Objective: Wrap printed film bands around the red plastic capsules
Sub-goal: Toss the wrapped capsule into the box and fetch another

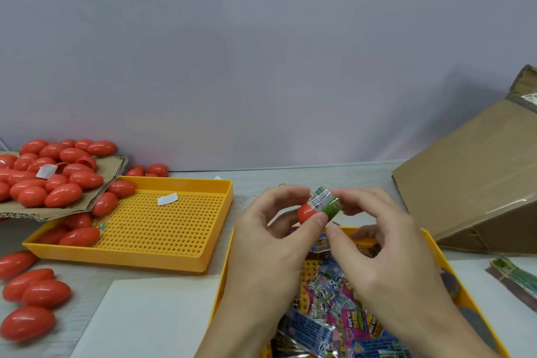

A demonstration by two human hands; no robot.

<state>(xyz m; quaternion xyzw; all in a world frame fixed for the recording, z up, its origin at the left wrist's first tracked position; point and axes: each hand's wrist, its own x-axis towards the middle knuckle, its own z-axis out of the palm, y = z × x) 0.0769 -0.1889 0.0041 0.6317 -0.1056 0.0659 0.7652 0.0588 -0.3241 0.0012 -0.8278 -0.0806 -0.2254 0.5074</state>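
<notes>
Head view, single frame. Red capsule (307,212): held in the air above the near yellow tray (433,244), at centre right, only its left end showing. Printed film band (327,203): green and clear, partly over the capsule's right portion. Left hand (270,241): thumb and curled fingers (319,218) pinching the capsule's left end. Right hand (386,244): fingers curled round the band and the capsule's right end, thumb below.

Near yellow tray: perforated floor, holding a heap of printed packets (334,308) in blue, pink and green. Far yellow tray (180,259): perforated, left of centre on the bench (261,180), carrying several red capsules at its left side and a small white slip (167,199). Cardboard sheet (113,168): lies over that tray's far left corner, heaped with loose red capsules (58,171). More capsules (35,291) lie on the bench at near left. White sheet (145,317): on the bench at near centre. Cardboard box (470,183): tilted, at right. Stack of film bands (517,276): far right edge.
</notes>
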